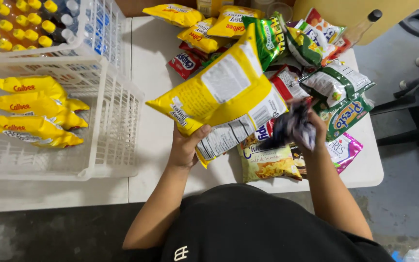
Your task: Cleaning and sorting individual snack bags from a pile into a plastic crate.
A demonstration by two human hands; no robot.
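L hand (pixel 184 148) grips two big yellow snack bags (pixel 221 99) by their lower edge, thumb over the front, fingers behind; bags are held up off the table, tilted, back sides w/ white label panels facing the camera. R hand (pixel 311 127) is closed around a small dark crumpled packet (pixel 292 127), blurred, can't tell exactly what it is; it sits just right of the yellow bags, above the table edge.

White table (pixel 153 58) underneath carries a loose pile of snacks: more yellow bags (pixel 204 29) at the top, green bags (pixel 343 104) to the right, a red packet (pixel 185 63) near the middle, a yellow-green chip bag (pixel 267 162) lying flat just below the hands, a pink packet (pixel 343 150) at the right edge.

Left side: white plastic basket (pixel 117 126) w/ three yellow bags (pixel 32 111) laid in a row inside. Behind it, another white crate (pixel 105 29) full of bottles w/ yellow caps (pixel 18 24). Person wears a black shirt (pixel 258 228), seen from above.
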